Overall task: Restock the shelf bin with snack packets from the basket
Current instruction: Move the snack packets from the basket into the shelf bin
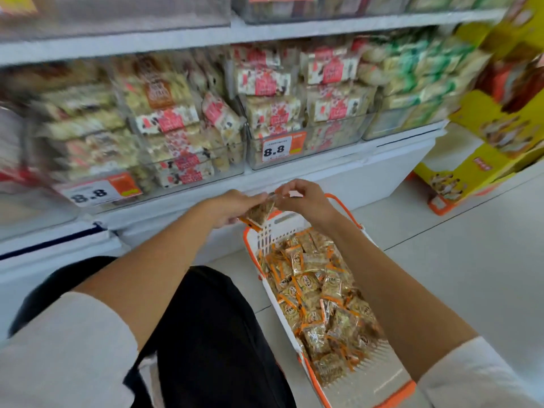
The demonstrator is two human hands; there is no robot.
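Sleeve, left hand, right hand (pinching packet)

Light is bright, white and even, probably from ceiling lamps out of view, since shadows are faint and soft. The white floor at the right is nearly washed out. Motion blur smears the shelf bins and their wrappers, worst toward the left edge, so the print is unreadable, though the price tag can be read. The left hand, the right hand and the packet pinched between them are slightly soft, while the heap of packets in the basket is sharper. The wide lens bows the shelf edge and tilts the yellow display.
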